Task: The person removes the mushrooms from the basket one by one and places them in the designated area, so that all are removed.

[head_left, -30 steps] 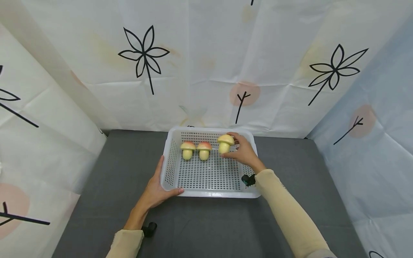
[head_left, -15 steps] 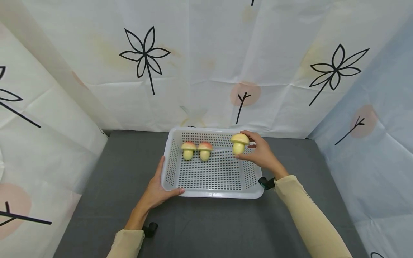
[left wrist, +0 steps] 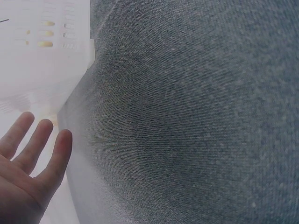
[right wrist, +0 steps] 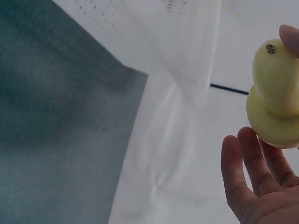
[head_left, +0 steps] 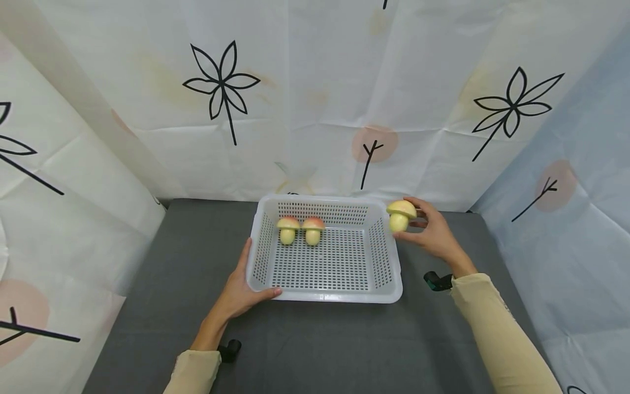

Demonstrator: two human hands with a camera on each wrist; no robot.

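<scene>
- right hand grips a yellow mushroom-shaped toy, thumb at its stem and fingers curled behind the cap; the toy hangs in the air just outside the right wall of the white basket, near its far right corner.
- right wrist view shows the fingers wrapped under the toy's pale cap.
- left hand lies flat against the basket's left wall near the front corner, fingers straight, thumb along the front rim.
- two more mushroom toys stand upright side by side inside the basket, toward its far left.
- basket sits on a dark grey table.
</scene>
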